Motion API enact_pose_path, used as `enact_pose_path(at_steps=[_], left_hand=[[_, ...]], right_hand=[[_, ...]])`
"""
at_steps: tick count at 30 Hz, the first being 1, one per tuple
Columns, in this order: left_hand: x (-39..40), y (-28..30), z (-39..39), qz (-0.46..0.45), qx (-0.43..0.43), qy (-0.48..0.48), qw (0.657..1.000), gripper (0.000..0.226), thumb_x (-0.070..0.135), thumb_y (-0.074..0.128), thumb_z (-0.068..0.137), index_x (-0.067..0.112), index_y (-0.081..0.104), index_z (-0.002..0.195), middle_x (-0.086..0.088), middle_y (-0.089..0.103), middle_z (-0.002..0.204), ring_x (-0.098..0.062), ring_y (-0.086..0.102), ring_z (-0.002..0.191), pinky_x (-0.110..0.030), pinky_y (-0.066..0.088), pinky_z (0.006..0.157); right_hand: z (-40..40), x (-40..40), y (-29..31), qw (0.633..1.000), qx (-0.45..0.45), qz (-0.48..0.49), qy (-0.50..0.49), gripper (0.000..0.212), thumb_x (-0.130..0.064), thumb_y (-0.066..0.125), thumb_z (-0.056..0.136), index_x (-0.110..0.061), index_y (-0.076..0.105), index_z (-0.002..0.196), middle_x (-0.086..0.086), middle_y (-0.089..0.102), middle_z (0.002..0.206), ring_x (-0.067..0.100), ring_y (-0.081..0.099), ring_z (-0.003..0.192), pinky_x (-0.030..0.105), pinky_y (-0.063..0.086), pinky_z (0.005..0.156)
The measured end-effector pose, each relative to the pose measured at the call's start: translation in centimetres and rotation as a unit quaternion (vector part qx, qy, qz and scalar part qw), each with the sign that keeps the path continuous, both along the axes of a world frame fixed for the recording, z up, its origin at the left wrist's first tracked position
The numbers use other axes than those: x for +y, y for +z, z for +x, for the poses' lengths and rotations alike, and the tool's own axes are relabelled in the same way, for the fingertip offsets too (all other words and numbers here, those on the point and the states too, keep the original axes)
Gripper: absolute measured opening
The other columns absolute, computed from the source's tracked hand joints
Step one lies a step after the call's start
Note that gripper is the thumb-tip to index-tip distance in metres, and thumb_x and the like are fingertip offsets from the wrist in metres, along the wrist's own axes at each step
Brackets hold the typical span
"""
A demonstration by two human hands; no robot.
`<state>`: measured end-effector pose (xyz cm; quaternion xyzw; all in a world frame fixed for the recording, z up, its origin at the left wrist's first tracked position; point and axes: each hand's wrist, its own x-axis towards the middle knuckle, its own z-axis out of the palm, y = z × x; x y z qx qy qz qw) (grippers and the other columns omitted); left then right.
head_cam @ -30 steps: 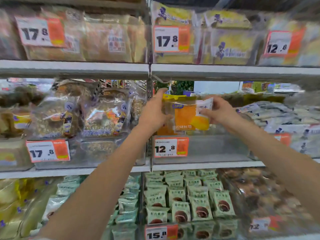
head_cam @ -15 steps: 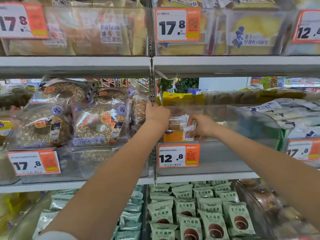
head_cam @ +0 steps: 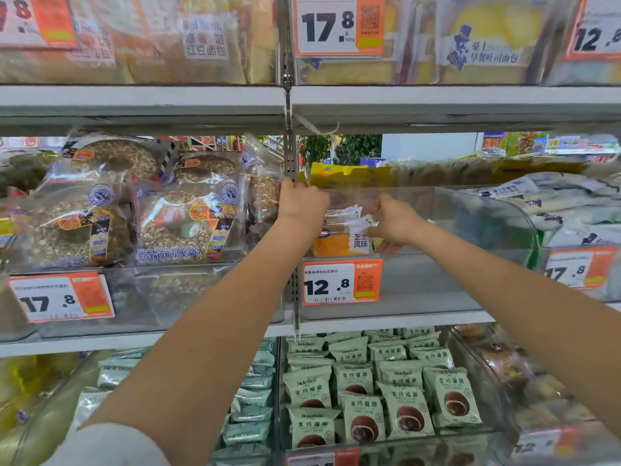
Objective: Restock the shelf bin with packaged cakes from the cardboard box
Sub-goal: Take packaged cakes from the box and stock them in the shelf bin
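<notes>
An orange and white packaged cake (head_cam: 342,238) stands inside the clear shelf bin (head_cam: 470,230) on the middle shelf, at the bin's front left corner behind the 12.8 price tag (head_cam: 342,281). My left hand (head_cam: 302,203) grips the package's left top edge, fingers curled over it next to the shelf upright. My right hand (head_cam: 393,222) pinches the package's right side from inside the bin. More yellow packs (head_cam: 342,174) lie at the back of the bin. The cardboard box is out of view.
Bagged grain ring breads (head_cam: 188,216) fill the bin to the left. White packs (head_cam: 564,210) fill the bin to the right. Green packaged cakes (head_cam: 379,391) sit on the shelf below. Loaves stand on the shelf above (head_cam: 470,105).
Both hands lowered the orange package from above the bin's front wall down into the bin's front left corner. The view moved closer to the shelf.
</notes>
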<state>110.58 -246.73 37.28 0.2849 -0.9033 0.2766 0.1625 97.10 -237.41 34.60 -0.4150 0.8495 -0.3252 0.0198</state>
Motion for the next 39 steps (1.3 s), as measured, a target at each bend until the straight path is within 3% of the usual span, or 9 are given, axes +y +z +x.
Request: enact_pose_path(at_steps=[4, 7, 11, 13, 20, 28, 31, 34, 39], left_hand=[[0.3, -0.5, 0.8, 0.044, 0.116, -0.079, 0.989, 0.026, -0.004, 0.054, 0.083, 0.015, 0.064, 0.098, -0.001, 0.063, 0.095, -0.025, 0.059, 0.099, -0.043, 0.032, 0.103], [1.0, -1.4, 2.0, 0.133, 0.218, -0.158, 0.954, 0.028, -0.003, 0.052, 0.084, 0.018, 0.066, 0.094, -0.001, 0.066, 0.104, -0.023, 0.059, 0.099, -0.037, 0.043, 0.088], [3.1, -3.9, 4.0, 0.196, 0.274, -0.232, 0.913, 0.024, 0.002, 0.053, 0.084, 0.017, 0.07, 0.092, -0.001, 0.069, 0.099, -0.023, 0.062, 0.093, -0.036, 0.05, 0.079], [3.9, -5.5, 5.0, 0.179, 0.288, -0.276, 0.899, 0.024, -0.002, 0.053, 0.082, 0.012, 0.07, 0.093, -0.005, 0.068, 0.099, -0.025, 0.06, 0.095, -0.038, 0.049, 0.08], [6.3, -14.4, 10.0, 0.007, 0.333, -0.375, 0.865, 0.022, -0.015, 0.053, 0.068, -0.002, 0.066, 0.08, -0.014, 0.064, 0.083, -0.027, 0.049, 0.077, -0.036, 0.045, 0.054], [9.8, -33.1, 13.3, 0.154, 0.176, -0.353, 0.906, 0.023, -0.017, 0.06, 0.065, 0.002, 0.062, 0.077, -0.014, 0.063, 0.085, -0.031, 0.058, 0.078, -0.037, 0.049, 0.056], [11.9, -39.2, 14.8, 0.27, 0.083, -0.3, 0.911, 0.026, -0.013, 0.055, 0.064, 0.006, 0.065, 0.079, -0.013, 0.063, 0.087, -0.033, 0.061, 0.083, -0.04, 0.054, 0.061], [13.9, -44.0, 16.8, 0.389, 0.003, -0.203, 0.899, 0.032, -0.007, 0.048, 0.08, 0.011, 0.065, 0.101, -0.006, 0.06, 0.109, -0.026, 0.052, 0.106, -0.037, 0.047, 0.083], [14.9, -50.1, 19.6, 0.471, -0.138, -0.109, 0.865, 0.048, -0.001, 0.051, 0.087, 0.021, 0.051, 0.13, -0.002, 0.049, 0.133, -0.022, 0.043, 0.125, -0.035, 0.042, 0.098]], right_hand=[[0.4, 1.3, -0.1, 0.995, 0.081, -0.052, -0.004, 0.011, -0.01, 0.05, 0.093, -0.017, 0.044, 0.1, 0.011, 0.057, 0.098, 0.034, 0.064, 0.09, 0.036, 0.053, 0.066], [1.9, 2.6, -0.7, 0.98, 0.164, -0.112, 0.03, 0.019, -0.001, 0.043, 0.09, -0.012, 0.055, 0.099, 0.005, 0.061, 0.082, 0.024, 0.06, 0.08, 0.027, 0.043, 0.063], [5.7, 4.8, -2.7, 0.956, 0.18, -0.21, 0.101, 0.028, 0.01, 0.04, 0.086, -0.006, 0.061, 0.096, 0.004, 0.066, 0.092, 0.018, 0.059, 0.085, 0.021, 0.046, 0.076], [7.3, 6.2, -4.3, 0.947, 0.185, -0.236, 0.116, 0.031, 0.012, 0.038, 0.084, -0.004, 0.06, 0.099, 0.0, 0.062, 0.094, 0.014, 0.055, 0.089, 0.012, 0.039, 0.072], [10.5, 13.3, -14.2, 0.929, 0.22, -0.296, 0.031, 0.038, 0.011, 0.037, 0.073, -0.004, 0.061, 0.098, 0.005, 0.061, 0.096, 0.019, 0.051, 0.092, 0.021, 0.032, 0.077], [14.5, 18.9, -35.2, 0.997, 0.011, -0.005, 0.079, 0.029, 0.005, 0.046, 0.086, -0.014, 0.059, 0.104, 0.005, 0.065, 0.102, 0.021, 0.061, 0.097, 0.033, 0.049, 0.082], [16.1, 20.4, -42.4, 0.974, -0.054, 0.187, 0.115, 0.037, -0.013, 0.051, 0.092, -0.025, 0.044, 0.126, -0.002, 0.055, 0.12, 0.019, 0.057, 0.107, 0.036, 0.051, 0.086], [17.8, 21.6, -47.3, 0.928, -0.104, 0.339, 0.118, 0.08, -0.026, 0.063, 0.089, -0.023, 0.012, 0.15, 0.008, 0.034, 0.147, 0.033, 0.039, 0.131, 0.045, 0.045, 0.099], [19.7, 22.1, -49.4, 0.891, 0.013, 0.424, 0.161, 0.102, -0.04, 0.072, 0.078, -0.031, 0.0, 0.151, 0.005, -0.011, 0.159, 0.032, -0.007, 0.146, 0.052, 0.011, 0.116]])
